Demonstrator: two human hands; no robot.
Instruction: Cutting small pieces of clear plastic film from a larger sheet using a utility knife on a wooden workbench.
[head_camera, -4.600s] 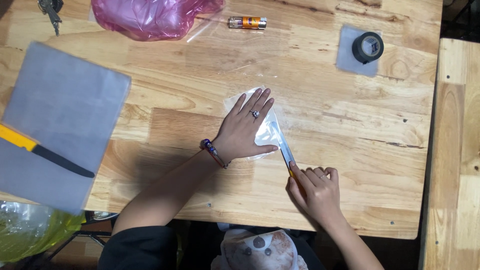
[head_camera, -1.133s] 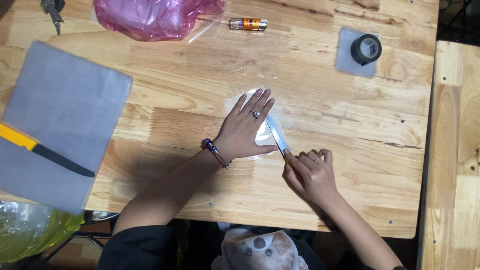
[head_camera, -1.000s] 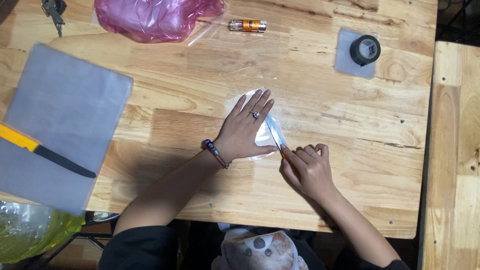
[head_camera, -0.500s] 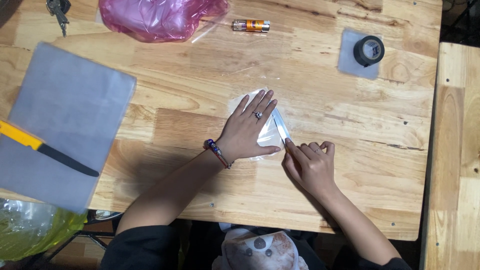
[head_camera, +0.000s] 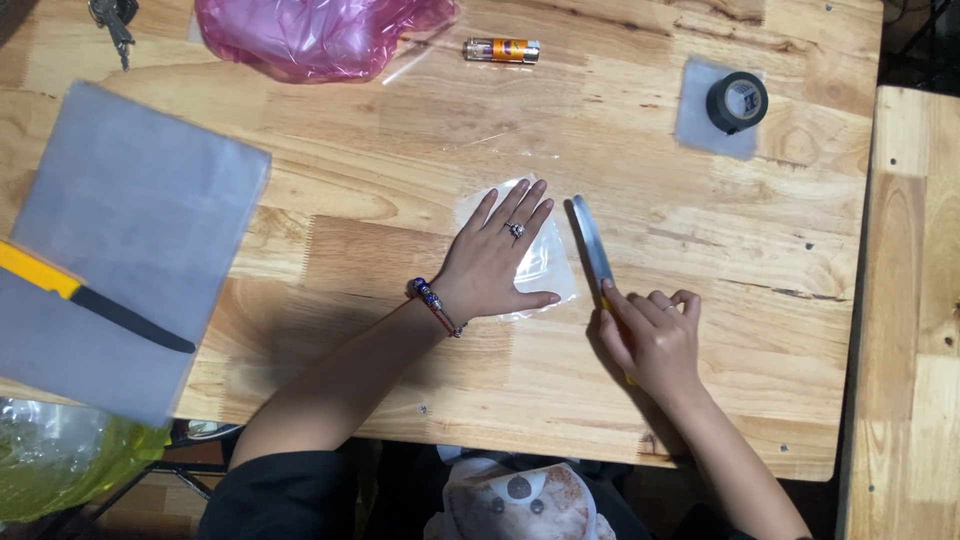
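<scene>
We find the left hand (head_camera: 493, 262) pressed flat, fingers spread, on a small clear plastic piece (head_camera: 548, 262) lying mid-way across the wooden table (head_camera: 400, 180). The right hand (head_camera: 652, 338) is wrapped around a utility knife (head_camera: 592, 243), whose blade lies just beside the plastic's right edge, forefinger extended along the handle.
</scene>
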